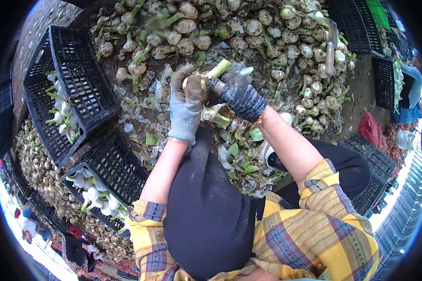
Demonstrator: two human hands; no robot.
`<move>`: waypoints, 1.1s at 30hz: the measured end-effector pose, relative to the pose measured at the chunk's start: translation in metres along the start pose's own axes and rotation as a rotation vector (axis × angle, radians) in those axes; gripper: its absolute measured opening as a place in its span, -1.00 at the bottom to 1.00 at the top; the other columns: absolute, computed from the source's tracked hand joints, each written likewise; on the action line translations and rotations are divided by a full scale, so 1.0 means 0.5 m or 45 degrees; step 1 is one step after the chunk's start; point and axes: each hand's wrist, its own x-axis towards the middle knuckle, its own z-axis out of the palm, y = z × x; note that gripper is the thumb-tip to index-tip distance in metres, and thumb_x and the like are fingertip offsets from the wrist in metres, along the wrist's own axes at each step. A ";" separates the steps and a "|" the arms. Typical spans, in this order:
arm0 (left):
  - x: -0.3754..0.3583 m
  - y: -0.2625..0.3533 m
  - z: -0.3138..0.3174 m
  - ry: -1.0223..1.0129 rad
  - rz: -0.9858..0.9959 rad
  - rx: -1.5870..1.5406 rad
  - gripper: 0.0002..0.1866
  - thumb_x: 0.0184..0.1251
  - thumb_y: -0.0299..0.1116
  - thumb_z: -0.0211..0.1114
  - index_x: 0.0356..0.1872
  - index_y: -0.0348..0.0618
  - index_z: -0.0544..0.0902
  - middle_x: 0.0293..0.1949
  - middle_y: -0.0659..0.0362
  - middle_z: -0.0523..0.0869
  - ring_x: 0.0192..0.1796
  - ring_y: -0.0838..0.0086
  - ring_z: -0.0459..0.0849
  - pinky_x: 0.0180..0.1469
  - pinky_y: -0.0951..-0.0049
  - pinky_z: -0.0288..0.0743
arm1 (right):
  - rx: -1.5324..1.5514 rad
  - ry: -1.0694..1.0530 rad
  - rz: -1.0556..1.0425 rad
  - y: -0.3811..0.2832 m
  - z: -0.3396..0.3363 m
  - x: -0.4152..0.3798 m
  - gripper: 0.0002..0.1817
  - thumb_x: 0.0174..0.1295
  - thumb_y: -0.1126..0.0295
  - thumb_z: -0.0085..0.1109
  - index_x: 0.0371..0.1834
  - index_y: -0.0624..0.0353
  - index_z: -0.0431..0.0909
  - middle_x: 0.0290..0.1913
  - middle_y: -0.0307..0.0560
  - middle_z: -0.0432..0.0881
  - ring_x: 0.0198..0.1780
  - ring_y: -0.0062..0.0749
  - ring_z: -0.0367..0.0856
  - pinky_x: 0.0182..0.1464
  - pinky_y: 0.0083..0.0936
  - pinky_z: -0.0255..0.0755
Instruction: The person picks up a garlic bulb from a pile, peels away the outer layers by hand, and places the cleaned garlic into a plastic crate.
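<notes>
The L hand [182,110], in a grey glove w/ dirty fingertips, has its fingers closed around a bulb [186,85], thumb on one side and fingers on the other. The bulb is held above the ground, just beyond the knee; its green stem [219,69] points up and toward the R hand [241,96]. This hand, in a dark glove, is curled nearly shut on a short grey tool [215,85], just beside the bulb. The tool is mostly hidden, so I cannot tell its type, nor if its edge touches the bulb.

For good work, I think the L hand should hold the bulb firm but w/o squeezing, fingertips out of the tool's path. The R hand should make short, controlled strokes, and the bulb should be turned rather than the wrist twisted. Risk: wet or loose skin may slip, & a stroke too deep may mark the flesh.

Near the R edge of the bulb pile [254,27] lies a wooden-handled tool [329,61]. Peel scraps [239,161] are btwn pile and feet. On the L side, white bulbs [98,196] show along the near edge of a black crate [119,161].
</notes>
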 end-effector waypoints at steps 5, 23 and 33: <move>-0.004 0.037 0.006 0.017 -0.006 0.149 -0.52 0.32 -0.05 0.16 0.08 -0.19 0.40 -0.08 0.18 0.48 -0.04 0.57 0.44 0.03 0.58 0.36 | -0.152 -0.001 -0.124 -0.010 -0.013 -0.003 -0.79 0.23 0.42 -0.05 -0.15 0.19 0.54 -0.35 0.17 0.56 -0.28 0.01 0.57 -0.27 -0.20 0.44; -0.014 0.017 -0.002 -0.081 -0.170 0.210 -0.34 0.21 0.04 0.21 0.21 -0.14 0.24 -0.19 0.16 0.56 -0.32 0.54 0.60 -0.21 0.54 0.55 | -0.061 0.217 0.481 -0.021 0.006 -0.007 -0.69 0.20 0.25 -0.01 -0.39 0.33 0.54 -0.43 0.25 0.57 -0.30 0.09 0.55 -0.21 -0.17 0.39; -0.005 0.010 -0.017 -0.143 -0.862 -0.440 -0.44 0.21 0.22 0.08 -0.05 -0.07 0.46 -0.29 0.19 0.61 -0.29 0.56 0.61 -0.34 0.63 0.52 | 0.096 0.379 0.477 -0.045 0.002 -0.004 -0.73 0.20 0.32 -0.03 -0.27 0.34 0.53 -0.33 0.27 0.59 -0.25 0.08 0.57 -0.19 -0.20 0.39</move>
